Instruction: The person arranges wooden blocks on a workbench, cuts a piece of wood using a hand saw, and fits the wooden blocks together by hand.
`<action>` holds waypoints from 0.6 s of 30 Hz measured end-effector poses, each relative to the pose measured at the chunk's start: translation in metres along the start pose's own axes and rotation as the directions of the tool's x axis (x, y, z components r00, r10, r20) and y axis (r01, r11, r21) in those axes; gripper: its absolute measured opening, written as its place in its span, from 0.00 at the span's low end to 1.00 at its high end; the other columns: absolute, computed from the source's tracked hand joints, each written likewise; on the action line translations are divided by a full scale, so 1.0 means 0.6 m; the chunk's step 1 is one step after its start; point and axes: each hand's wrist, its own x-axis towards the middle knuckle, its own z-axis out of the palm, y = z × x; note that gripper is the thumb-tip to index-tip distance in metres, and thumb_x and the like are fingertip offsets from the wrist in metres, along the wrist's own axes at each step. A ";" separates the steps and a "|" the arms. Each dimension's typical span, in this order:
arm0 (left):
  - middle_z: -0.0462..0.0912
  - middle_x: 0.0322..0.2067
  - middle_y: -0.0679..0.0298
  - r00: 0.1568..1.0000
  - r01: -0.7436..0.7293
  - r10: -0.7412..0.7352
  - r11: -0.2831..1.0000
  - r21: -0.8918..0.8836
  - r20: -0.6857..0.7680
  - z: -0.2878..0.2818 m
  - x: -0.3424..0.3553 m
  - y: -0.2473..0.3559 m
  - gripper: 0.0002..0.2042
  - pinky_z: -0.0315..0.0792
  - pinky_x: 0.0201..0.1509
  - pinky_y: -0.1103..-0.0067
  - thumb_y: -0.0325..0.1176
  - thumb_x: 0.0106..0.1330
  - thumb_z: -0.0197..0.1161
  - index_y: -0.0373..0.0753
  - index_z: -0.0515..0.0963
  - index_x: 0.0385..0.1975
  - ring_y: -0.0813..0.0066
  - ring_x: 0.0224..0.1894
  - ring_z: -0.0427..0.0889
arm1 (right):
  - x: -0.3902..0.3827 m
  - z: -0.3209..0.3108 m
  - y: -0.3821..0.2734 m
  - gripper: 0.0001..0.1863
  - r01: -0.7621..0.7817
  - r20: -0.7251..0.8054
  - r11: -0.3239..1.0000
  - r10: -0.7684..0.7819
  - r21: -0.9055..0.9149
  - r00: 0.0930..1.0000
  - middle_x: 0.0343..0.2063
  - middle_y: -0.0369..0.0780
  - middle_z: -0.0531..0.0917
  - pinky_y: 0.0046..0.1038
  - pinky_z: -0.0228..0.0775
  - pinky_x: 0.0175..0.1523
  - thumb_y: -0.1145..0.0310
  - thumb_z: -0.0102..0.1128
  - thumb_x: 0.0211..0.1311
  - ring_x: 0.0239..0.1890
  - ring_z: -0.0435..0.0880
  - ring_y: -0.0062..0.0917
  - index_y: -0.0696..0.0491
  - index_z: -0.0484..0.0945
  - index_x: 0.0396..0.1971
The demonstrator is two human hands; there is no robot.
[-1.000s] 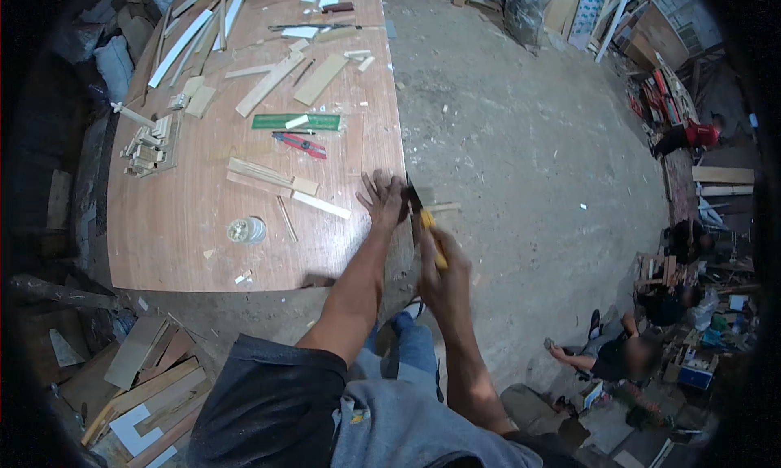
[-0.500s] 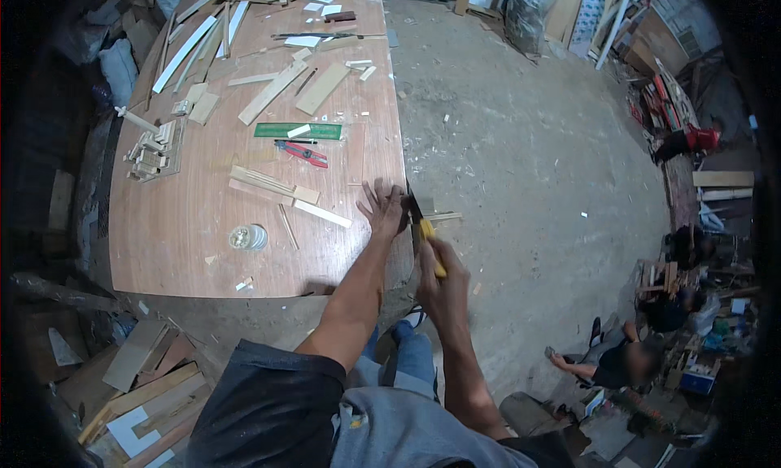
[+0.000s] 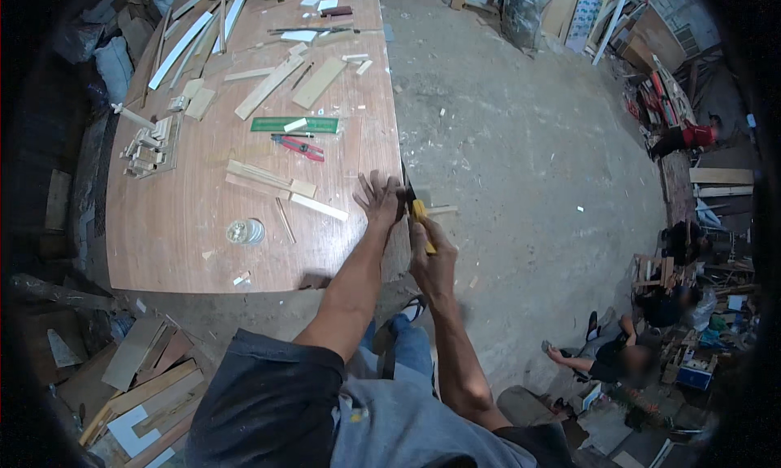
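Observation:
My left hand (image 3: 381, 200) lies at the table's right edge, its fingers spread flat on the top. Just beyond the edge my right hand (image 3: 434, 258) is closed around the yellow handle of a handsaw (image 3: 421, 216). The saw's dark blade runs along the edge, close beside my left fingertips. A thin wood strip (image 3: 442, 210) juts out past the edge to the right of the blade; its other end is hidden by the saw and my hand, so whether my left hand presses on it cannot be made out.
On the wooden table (image 3: 187, 248) are a glass jar (image 3: 245, 231), red pliers (image 3: 298, 148), a green ruler (image 3: 272, 125), a small wooden model (image 3: 150, 147) and several wood strips. Scrap boards (image 3: 146, 395) lie at lower left. A seated person (image 3: 614, 362) is at right.
My right hand and the saw have moved forward, away from me, along the table's edge. My left hand stays spread in place; the whole view has shifted slightly.

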 end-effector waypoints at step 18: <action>0.38 0.76 0.51 0.998 -0.042 0.042 0.999 -0.010 -0.049 -0.031 0.000 -0.011 0.22 0.24 0.66 0.29 0.50 0.72 0.49 0.58 0.63 0.64 0.36 0.76 0.22 | 0.053 -0.018 -0.094 0.17 -0.265 0.265 0.961 0.235 0.084 0.935 0.33 0.54 0.85 0.35 0.76 0.39 0.61 0.53 0.74 0.37 0.89 0.36 0.61 0.80 0.46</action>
